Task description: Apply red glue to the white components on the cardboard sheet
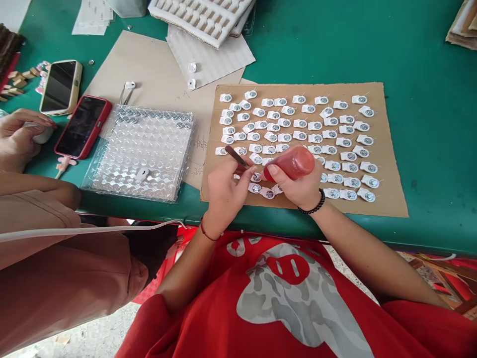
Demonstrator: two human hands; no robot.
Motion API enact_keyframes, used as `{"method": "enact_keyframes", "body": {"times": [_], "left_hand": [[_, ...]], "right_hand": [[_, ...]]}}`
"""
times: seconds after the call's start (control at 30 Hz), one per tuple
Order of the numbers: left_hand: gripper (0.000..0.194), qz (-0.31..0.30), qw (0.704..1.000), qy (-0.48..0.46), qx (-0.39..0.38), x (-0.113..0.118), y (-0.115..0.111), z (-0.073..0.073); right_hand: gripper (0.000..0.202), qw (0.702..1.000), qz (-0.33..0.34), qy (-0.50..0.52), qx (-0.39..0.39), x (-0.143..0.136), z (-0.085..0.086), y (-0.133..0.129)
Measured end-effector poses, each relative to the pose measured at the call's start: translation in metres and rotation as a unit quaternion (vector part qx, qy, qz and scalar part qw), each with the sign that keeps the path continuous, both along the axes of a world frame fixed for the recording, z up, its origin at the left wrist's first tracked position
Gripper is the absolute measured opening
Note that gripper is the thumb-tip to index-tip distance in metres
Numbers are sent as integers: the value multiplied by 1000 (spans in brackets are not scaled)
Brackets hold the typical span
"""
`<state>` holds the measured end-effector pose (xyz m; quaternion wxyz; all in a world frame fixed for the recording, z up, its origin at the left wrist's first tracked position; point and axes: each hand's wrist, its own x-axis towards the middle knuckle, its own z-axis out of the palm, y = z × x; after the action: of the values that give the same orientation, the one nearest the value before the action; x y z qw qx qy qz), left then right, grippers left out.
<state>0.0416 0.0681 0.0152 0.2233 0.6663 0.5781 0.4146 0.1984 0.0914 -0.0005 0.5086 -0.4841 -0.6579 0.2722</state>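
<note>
A brown cardboard sheet bears rows of several small white pieces, each with a round silvery disc. Over its front left part, my left hand is closed on a dark slim tool, which looks like tweezers. Beside it, my right hand grips a red squeeze bottle, tilted with its tip down to the left. Bottle tip and tool end are close together above one white piece. My fingers hide part of the nearby pieces.
Left of the cardboard lies a clear tray of round cells. Two phones and another person's hand are farther left. White foam trays stand at the back; a white cable crosses the front left.
</note>
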Motion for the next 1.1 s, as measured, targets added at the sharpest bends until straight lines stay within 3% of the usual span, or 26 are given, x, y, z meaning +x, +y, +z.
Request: {"method": "enact_keyframes", "body": {"times": [0.87,1.1], "left_hand": [[7,-13,1000,20,14,0,2,0],[5,-3,999,32,15,1,1,-2]], "right_hand": [[26,999,0,-36,4,-2,0,-1],[20,999,2,-34,14,-1,1,0]]}}
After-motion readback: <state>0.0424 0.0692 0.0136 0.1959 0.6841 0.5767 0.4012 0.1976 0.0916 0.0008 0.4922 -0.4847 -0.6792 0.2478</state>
